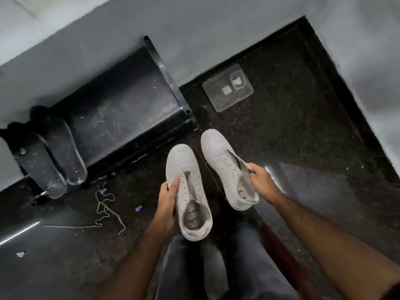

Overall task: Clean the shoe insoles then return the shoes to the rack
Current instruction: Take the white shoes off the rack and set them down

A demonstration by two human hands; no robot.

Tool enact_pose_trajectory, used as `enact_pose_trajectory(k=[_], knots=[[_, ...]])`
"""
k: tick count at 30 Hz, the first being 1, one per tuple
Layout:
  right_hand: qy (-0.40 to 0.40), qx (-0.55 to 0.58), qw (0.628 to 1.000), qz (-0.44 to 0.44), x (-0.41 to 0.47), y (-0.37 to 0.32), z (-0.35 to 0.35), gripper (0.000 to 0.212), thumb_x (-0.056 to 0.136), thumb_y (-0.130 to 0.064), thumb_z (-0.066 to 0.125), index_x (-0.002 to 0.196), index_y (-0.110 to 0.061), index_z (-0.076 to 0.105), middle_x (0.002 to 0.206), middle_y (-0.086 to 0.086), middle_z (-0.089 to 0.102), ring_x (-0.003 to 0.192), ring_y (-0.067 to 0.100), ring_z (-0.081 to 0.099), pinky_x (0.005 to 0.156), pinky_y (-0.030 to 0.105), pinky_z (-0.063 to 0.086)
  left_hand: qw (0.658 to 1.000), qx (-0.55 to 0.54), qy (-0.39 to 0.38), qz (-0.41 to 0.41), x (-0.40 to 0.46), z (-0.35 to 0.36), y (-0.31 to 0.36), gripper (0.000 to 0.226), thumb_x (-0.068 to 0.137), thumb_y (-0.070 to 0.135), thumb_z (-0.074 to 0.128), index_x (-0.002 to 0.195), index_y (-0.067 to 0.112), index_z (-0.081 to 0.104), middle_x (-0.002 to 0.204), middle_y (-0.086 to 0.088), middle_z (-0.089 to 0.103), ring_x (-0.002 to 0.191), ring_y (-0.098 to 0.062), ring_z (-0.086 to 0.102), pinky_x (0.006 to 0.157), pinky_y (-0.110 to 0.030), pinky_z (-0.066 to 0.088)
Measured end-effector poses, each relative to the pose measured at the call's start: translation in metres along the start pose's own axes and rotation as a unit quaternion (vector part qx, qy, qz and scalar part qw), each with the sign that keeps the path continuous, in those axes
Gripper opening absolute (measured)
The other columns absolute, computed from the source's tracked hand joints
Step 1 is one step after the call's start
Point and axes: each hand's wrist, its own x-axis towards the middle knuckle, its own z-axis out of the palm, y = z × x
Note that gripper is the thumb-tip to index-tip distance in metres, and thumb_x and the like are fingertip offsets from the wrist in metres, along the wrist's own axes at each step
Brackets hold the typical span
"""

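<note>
While the person stands over the floor, left hand (166,197) grips left shoe (187,191) by its side, right hand (260,180) pinches right shoe (227,167) at its collar; both hang near the rack (121,109), apparently for shelving.

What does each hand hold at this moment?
Left hand: closed on the side of the left white shoe.
Right hand: closed on the collar of the right white shoe.
</note>
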Motion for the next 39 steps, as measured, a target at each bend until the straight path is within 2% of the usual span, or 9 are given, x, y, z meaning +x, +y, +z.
enact_pose_trajectory(k=[4, 9, 14, 17, 21, 26, 33, 37, 39], knots=[[0.015, -0.006, 0.999, 0.031, 0.080, 0.059, 0.044, 0.035, 0.094, -0.017, 0.046, 0.119, -0.033, 0.066, 0.111, -0.001, 0.072, 0.106, 0.023, 0.066, 0.093, 0.037, 0.052, 0.999, 0.020, 0.032, 0.023, 0.091, 0.022, -0.043, 0.050, 0.091, 0.050, 0.069, 0.125, 0.017, 0.053, 0.118, -0.007, 0.071, 0.103, -0.023, 0.072, 0.085, -0.041, 0.059], [0.005, -0.034, 0.999, 0.034, 0.192, 0.113, 0.106, 0.041, 0.090, -0.012, 0.045, 0.123, -0.027, 0.064, 0.111, 0.009, 0.073, 0.103, 0.032, 0.069, 0.089, 0.040, 0.055, 0.993, 0.064, 0.019, 0.095, 0.225, 0.040, -0.080, 0.070, 0.077, 0.068, 0.075, 0.132, 0.028, 0.060, 0.126, -0.002, 0.071, 0.115, -0.021, 0.069, 0.099, -0.048, 0.055], [-0.005, -0.046, 0.999, -0.008, 0.276, 0.145, 0.141, 0.050, 0.081, -0.028, 0.042, 0.125, -0.026, 0.066, 0.122, 0.012, 0.070, 0.113, 0.033, 0.065, 0.094, 0.036, 0.050, 0.989, 0.037, 0.024, 0.138, 0.330, 0.048, -0.125, 0.061, 0.084, 0.055, 0.076, 0.131, 0.017, 0.065, 0.126, -0.009, 0.071, 0.118, -0.026, 0.068, 0.102, -0.049, 0.052], [-0.008, -0.046, 0.999, -0.019, 0.318, 0.164, 0.160, 0.048, 0.083, -0.018, 0.042, 0.124, -0.025, 0.066, 0.123, 0.013, 0.070, 0.116, 0.033, 0.064, 0.100, 0.038, 0.050, 0.991, 0.016, 0.061, 0.116, 0.378, 0.045, -0.147, 0.078, 0.070, 0.059, 0.084, 0.132, 0.016, 0.062, 0.126, -0.007, 0.071, 0.115, -0.025, 0.069, 0.101, -0.053, 0.053], [0.004, -0.057, 0.998, -0.031, 0.350, 0.173, 0.187, 0.049, 0.089, 0.001, 0.043, 0.131, -0.016, 0.062, 0.121, 0.022, 0.068, 0.111, 0.037, 0.065, 0.092, 0.034, 0.048, 0.994, 0.005, 0.058, 0.094, 0.422, 0.037, -0.170, 0.081, 0.073, 0.056, 0.081, 0.136, 0.013, 0.055, 0.130, -0.009, 0.068, 0.115, -0.026, 0.069, 0.099, -0.054, 0.054], [0.027, -0.074, 0.996, -0.041, 0.360, 0.175, 0.209, 0.054, 0.089, 0.000, 0.043, 0.139, -0.018, 0.054, 0.122, 0.030, 0.064, 0.108, 0.044, 0.064, 0.091, 0.043, 0.052, 0.995, 0.026, 0.027, 0.088, 0.455, 0.035, -0.193, 0.081, 0.079, 0.057, 0.074, 0.145, 0.018, 0.047, 0.137, -0.008, 0.064, 0.120, -0.025, 0.066, 0.100, -0.053, 0.054], [0.058, -0.108, 0.991, -0.044, 0.359, 0.180, 0.211, 0.057, 0.090, -0.007, 0.044, 0.144, -0.024, 0.048, 0.132, 0.021, 0.060, 0.113, 0.041, 0.062, 0.096, 0.050, 0.052, 0.994, 0.048, 0.070, 0.068, 0.476, 0.043, -0.203, 0.068, 0.095, 0.041, 0.066, 0.150, 0.013, 0.037, 0.145, -0.012, 0.054, 0.127, -0.027, 0.059, 0.109, -0.048, 0.048], [0.051, -0.127, 0.990, -0.044, 0.359, 0.186, 0.204, 0.055, 0.091, -0.011, 0.048, 0.145, -0.024, 0.045, 0.132, 0.019, 0.060, 0.112, 0.040, 0.062, 0.095, 0.048, 0.052, 0.970, 0.156, 0.169, 0.072, 0.475, 0.046, -0.202, 0.066, 0.097, 0.043, 0.059, 0.152, 0.014, 0.037, 0.153, -0.014, 0.043, 0.136, -0.031, 0.049, 0.112, -0.044, 0.043], [0.041, -0.133, 0.989, -0.047, 0.361, 0.190, 0.205, 0.056, 0.093, -0.015, 0.049, 0.148, -0.023, 0.041, 0.135, 0.020, 0.056, 0.116, 0.039, 0.059, 0.096, 0.046, 0.051, 0.965, 0.184, 0.171, 0.071, 0.470, 0.046, -0.202, 0.061, 0.097, 0.046, 0.055, 0.150, 0.021, 0.040, 0.153, -0.014, 0.042, 0.134, -0.033, 0.050, 0.107, -0.044, 0.046]])
